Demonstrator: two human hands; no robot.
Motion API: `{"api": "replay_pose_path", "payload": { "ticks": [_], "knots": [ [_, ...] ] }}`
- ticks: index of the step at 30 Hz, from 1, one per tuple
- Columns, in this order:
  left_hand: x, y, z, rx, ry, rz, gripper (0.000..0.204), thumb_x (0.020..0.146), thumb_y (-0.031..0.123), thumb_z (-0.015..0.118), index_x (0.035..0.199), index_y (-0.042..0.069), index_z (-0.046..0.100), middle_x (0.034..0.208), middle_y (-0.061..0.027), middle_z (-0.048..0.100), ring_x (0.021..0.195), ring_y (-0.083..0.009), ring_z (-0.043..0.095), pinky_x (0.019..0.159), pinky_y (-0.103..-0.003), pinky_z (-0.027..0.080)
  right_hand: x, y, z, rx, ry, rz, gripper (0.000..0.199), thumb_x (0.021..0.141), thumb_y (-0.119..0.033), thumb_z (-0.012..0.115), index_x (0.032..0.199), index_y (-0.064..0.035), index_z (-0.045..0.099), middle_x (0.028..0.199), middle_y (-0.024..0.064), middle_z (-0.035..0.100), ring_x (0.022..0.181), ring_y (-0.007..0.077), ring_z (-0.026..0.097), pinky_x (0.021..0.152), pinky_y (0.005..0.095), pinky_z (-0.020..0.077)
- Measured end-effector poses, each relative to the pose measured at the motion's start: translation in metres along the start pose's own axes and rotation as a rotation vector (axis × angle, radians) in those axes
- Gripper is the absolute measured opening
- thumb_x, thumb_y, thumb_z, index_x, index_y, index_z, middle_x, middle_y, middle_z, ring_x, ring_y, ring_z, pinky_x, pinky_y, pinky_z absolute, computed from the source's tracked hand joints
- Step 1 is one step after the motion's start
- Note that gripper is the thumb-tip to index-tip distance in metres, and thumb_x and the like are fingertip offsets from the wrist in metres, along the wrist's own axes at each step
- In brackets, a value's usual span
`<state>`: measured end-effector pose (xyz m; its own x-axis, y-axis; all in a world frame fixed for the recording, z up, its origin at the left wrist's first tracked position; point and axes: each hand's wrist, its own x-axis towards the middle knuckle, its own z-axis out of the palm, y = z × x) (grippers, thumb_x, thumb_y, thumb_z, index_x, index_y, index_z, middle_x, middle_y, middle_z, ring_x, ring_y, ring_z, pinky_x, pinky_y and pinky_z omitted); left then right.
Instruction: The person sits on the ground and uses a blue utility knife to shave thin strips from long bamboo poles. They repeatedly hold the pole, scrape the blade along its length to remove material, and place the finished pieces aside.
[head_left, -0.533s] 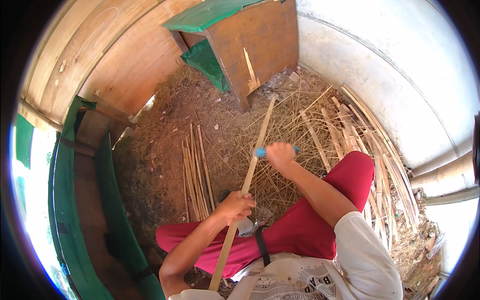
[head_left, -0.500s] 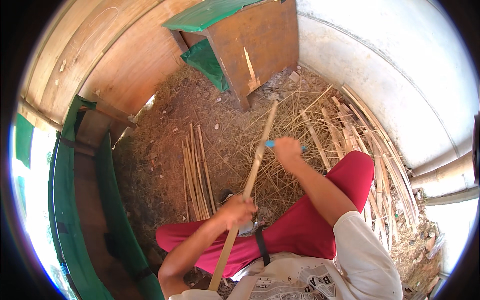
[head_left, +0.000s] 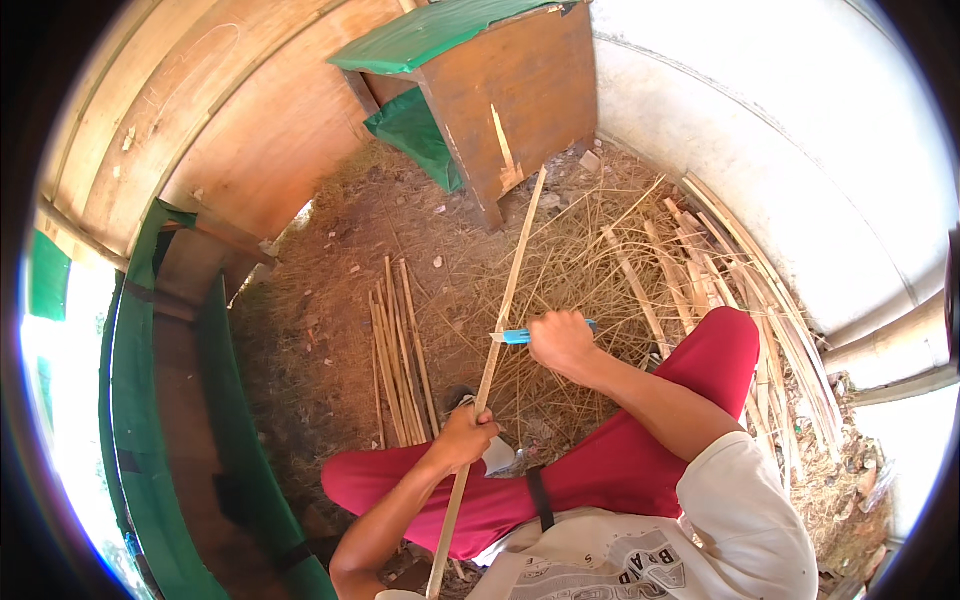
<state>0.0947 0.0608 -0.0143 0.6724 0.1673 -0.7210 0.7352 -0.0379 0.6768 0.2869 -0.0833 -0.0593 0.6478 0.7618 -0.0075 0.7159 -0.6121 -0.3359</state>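
My left hand (head_left: 466, 438) is closed round a long, pale bamboo strip (head_left: 515, 275), which slants from beside my lap up toward the wooden cabinet. In my right hand (head_left: 562, 341) is a blue utility knife (head_left: 517, 337), gripped in a fist. The knife's tip meets the strip a little above my left hand. My crossed legs in red trousers lie under both forearms.
Several split strips (head_left: 397, 350) lie on the dirt at the left. Thin shavings (head_left: 560, 370) are heaped ahead of me. More bamboo slats (head_left: 770, 330) rest along the white wall. A brown cabinet (head_left: 520, 100) with a green top stands at the back.
My right hand has come nearer to me and slightly left, bringing the knife down along the strip. The strip's far end now reaches farther up, and its angle has shifted slightly.
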Motion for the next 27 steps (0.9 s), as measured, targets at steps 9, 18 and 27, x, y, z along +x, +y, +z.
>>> {"api": "replay_pose_path", "payload": {
  "ticks": [9, 18, 27],
  "knots": [
    [0.023, -0.008, 0.007, 0.347, 0.129, 0.263, 0.026, 0.082, 0.005, 0.061, 0.069, 0.006, 0.039, 0.056, -0.0038, 0.041, 0.052, -0.0132, 0.048, 0.048, -0.035, 0.037, 0.012, 0.016, 0.002, -0.041, 0.038, 0.081, 0.011, 0.078, -0.009, 0.064, 0.070, -0.0026, 0.068, 0.069, 0.0154, 0.069, 0.065, 0.0283, 0.071, 0.051, 0.0398, 0.0539],
    [-0.020, 0.034, 0.033, -0.219, -0.137, -0.231, 0.016, 0.087, 0.003, 0.056, 0.075, 0.008, 0.047, 0.055, -0.0010, 0.047, 0.039, -0.0096, 0.039, 0.037, -0.028, 0.030, 0.018, 0.060, 0.002, -0.116, -0.005, 0.262, 0.010, 0.083, -0.009, 0.065, 0.079, 0.0002, 0.068, 0.068, 0.0130, 0.063, 0.063, 0.0232, 0.065, 0.047, 0.0331, 0.0516],
    [-0.013, -0.031, 0.002, 0.525, 0.370, 0.289, 0.016, 0.084, 0.007, 0.057, 0.075, 0.002, 0.047, 0.057, -0.0114, 0.047, 0.052, -0.0236, 0.049, 0.051, -0.038, 0.040, 0.014, 0.031, 0.000, 0.097, 0.089, 0.088, 0.011, 0.081, -0.003, 0.058, 0.076, -0.0034, 0.068, 0.059, 0.0094, 0.053, 0.047, 0.0150, 0.048, 0.035, 0.0276, 0.0380]
  ]
}}
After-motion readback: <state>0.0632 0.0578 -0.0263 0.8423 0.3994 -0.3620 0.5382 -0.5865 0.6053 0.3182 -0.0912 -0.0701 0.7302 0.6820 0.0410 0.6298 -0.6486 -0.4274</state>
